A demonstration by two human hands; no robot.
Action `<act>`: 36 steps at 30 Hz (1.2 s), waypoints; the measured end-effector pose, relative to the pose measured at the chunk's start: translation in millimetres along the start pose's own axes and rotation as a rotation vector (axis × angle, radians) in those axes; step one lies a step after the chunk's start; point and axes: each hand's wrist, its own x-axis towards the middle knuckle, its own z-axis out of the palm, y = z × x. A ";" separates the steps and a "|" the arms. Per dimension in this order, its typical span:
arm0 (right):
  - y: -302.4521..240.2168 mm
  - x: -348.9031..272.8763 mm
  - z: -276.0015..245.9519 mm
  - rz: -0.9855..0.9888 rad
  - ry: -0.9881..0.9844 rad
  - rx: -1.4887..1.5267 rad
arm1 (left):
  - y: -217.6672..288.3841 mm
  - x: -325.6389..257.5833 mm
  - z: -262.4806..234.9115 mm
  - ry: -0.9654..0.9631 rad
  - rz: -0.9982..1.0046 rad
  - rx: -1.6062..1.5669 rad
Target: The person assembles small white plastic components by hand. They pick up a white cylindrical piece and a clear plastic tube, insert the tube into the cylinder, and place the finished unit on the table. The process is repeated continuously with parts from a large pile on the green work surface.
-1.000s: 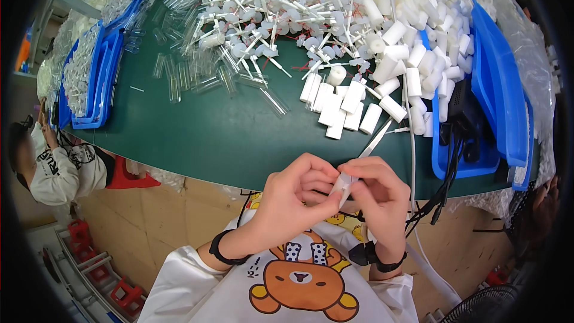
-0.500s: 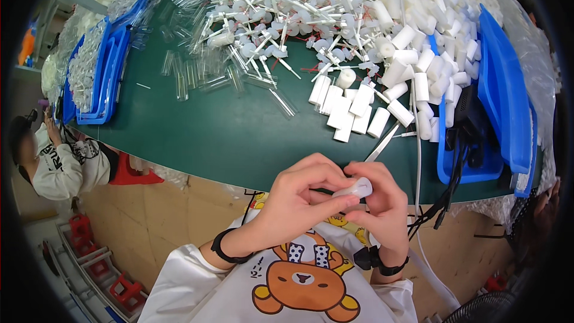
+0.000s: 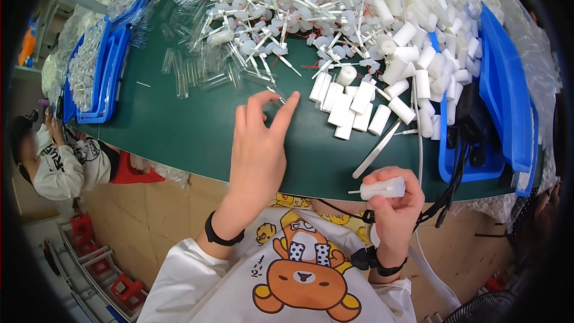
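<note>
While you look down from the head view, these lines hold:
Left hand (image 3: 257, 149): your fingers are spread wide and hold nothing, fingertips over the green table (image 3: 179, 126) near clear tubes (image 3: 197, 72).
Right hand (image 3: 394, 200): your fingers are closed round a white cap (image 3: 382, 188), held just off the table edge.
Nearby: white caps (image 3: 353, 105) lie in a row beyond; a blue tray (image 3: 508, 96) sits right.

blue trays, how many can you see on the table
3 at least. A stack of them stands at the table's far left, its count unclear. One tray lies at the right near the right hand, and another leans against it.
</note>
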 end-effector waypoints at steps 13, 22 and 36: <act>6.8 3.0 -3.6 -0.208 -0.039 -0.075 | 4.0 -15.0 -30.1 -0.311 0.078 -0.548; -2.5 10.6 16.1 -0.471 -0.179 -0.484 | 27.4 -23.9 -28.9 -0.448 0.279 -0.765; 12.0 -3.2 14.2 0.031 -0.179 -0.010 | 23.9 -24.9 -19.7 -0.585 0.292 -1.002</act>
